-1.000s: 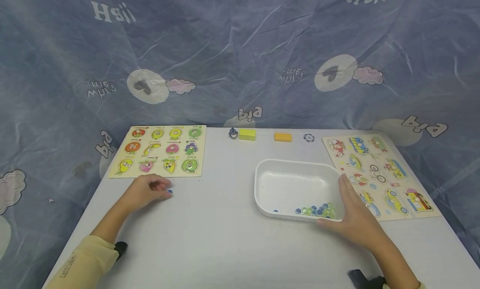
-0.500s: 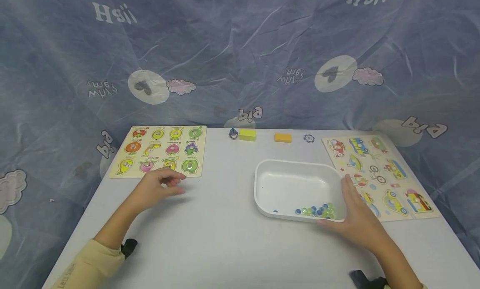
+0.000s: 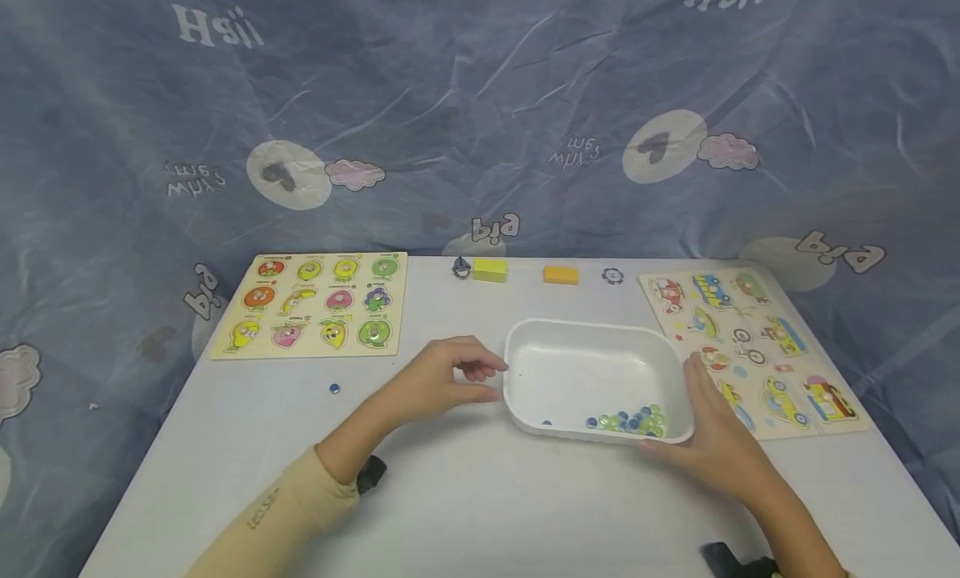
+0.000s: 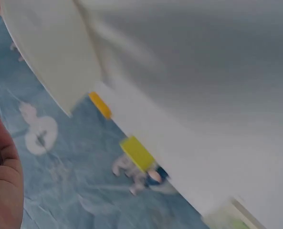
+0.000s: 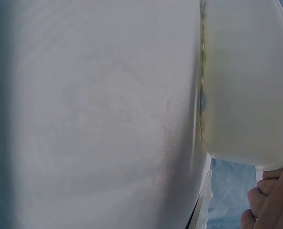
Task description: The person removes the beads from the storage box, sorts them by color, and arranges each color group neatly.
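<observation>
A white tray rests on the table, with small glassy blue and yellow-green beads gathered mostly in its front right corner. My right hand grips the tray's right end, thumb at the front rim and fingers along the side wall. In the right wrist view, its fingers are by the tray wall. At the opposite end, my left hand has thumb and index finger apart beside the left rim; whether it touches is unclear. Nothing shows between them. One blue bead lies on the table, left of that hand.
A fruit puzzle board lies at the back left, a vehicle puzzle board on the right. Along the back edge stand a small dark figure, a yellow block, an orange block and a patterned disc.
My left hand has left the loose blue bead and moved right to the tray's left rim. The bead stays on the table. My right hand keeps its grip on the tray.
</observation>
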The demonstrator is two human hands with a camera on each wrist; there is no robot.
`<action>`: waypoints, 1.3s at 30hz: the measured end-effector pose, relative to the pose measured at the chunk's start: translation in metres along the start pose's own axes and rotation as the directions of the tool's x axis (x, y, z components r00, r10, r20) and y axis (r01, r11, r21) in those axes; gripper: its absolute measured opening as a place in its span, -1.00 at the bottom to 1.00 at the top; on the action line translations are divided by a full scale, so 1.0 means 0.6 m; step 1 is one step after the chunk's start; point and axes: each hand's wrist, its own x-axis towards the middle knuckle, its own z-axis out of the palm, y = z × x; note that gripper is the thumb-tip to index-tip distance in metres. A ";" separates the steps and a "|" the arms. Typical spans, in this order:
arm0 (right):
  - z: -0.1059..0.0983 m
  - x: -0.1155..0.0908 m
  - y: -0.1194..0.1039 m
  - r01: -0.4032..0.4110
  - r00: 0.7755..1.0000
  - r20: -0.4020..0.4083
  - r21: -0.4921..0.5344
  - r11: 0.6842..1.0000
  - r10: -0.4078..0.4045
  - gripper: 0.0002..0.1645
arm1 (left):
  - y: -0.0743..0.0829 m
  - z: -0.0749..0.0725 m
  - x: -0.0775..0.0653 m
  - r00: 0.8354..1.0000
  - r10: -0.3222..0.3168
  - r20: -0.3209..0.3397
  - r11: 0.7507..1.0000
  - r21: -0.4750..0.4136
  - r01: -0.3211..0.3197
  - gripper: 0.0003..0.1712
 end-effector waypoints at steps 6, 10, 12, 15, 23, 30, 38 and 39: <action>0.002 -0.001 0.000 0.007 1.000 -0.008 0.003 1.000 -0.007 0.61 | 0.027 0.064 0.076 0.998 0.041 0.041 0.996 -0.075 -0.037 -0.62; 0.002 -0.002 0.000 0.015 1.000 -0.012 0.006 1.000 -0.015 0.61 | 0.030 0.104 0.117 0.997 -0.001 0.077 0.994 -0.107 0.009 -0.62; 0.002 -0.002 0.000 0.018 1.000 -0.011 0.006 1.000 -0.018 0.60 | 0.028 0.121 0.130 0.995 -0.036 0.095 0.993 -0.112 0.046 -0.63; 0.001 -0.001 -0.001 0.021 1.000 -0.007 0.008 1.000 -0.021 0.60 | 0.024 0.144 0.146 0.990 -0.078 0.120 0.990 -0.108 0.091 -0.62; 0.000 0.000 0.000 0.022 1.000 -0.004 0.000 1.000 -0.022 0.60 | 0.013 0.187 0.176 0.983 -0.140 0.118 0.988 -0.050 0.146 -0.69; 0.001 0.000 -0.002 0.020 1.000 -0.008 -0.002 1.000 -0.020 0.61 | -0.001 0.207 0.185 0.957 -0.250 0.149 0.967 -0.017 0.255 -0.78; -0.001 0.000 -0.005 0.002 1.000 0.000 -0.013 1.000 -0.002 0.61 | -0.011 0.219 0.183 0.944 -0.256 0.209 0.967 0.058 0.250 -0.80; -0.001 -0.001 -0.005 0.003 1.000 -0.001 -0.011 1.000 -0.003 0.61 | -0.012 0.220 0.184 0.944 -0.253 0.212 0.968 0.067 0.244 -0.80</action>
